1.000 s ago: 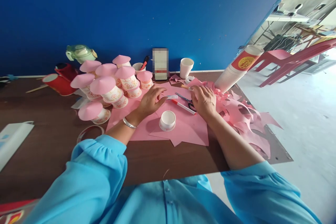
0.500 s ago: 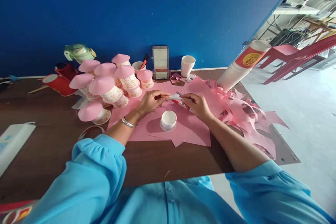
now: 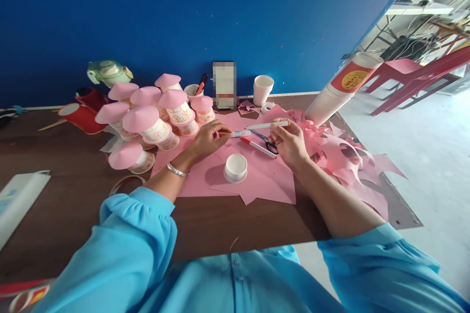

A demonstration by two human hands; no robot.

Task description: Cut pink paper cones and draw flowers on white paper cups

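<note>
My left hand (image 3: 209, 143) is closed on a white marker (image 3: 240, 133) with an orange-brown end and faint blue print. In my right hand (image 3: 292, 144) is a second white marker (image 3: 266, 125), its narrow tip pointing left and its orange end near my fingers. Just below lie a red-capped white marker (image 3: 259, 148) and scissors (image 3: 270, 146) with dark handles. A small white paper cup (image 3: 235, 168) stands nearer me, base up, on the pink paper (image 3: 271, 183). Pink-topped decorated cups (image 3: 156, 132) are grouped and partly stacked to the left.
Pink paper scraps (image 3: 345, 156) and a leaning stack of white cups (image 3: 328, 102) fill the right side. At the back are a white cup (image 3: 263, 90), a tape roll (image 3: 267, 107) and a blurred upright panel (image 3: 224, 83). A red cup (image 3: 82, 118) lies left.
My hands have moved apart. The right one has swung right and up with its marker, uncovering the scissors and red-capped marker; the left hand has stayed nearly in place.
</note>
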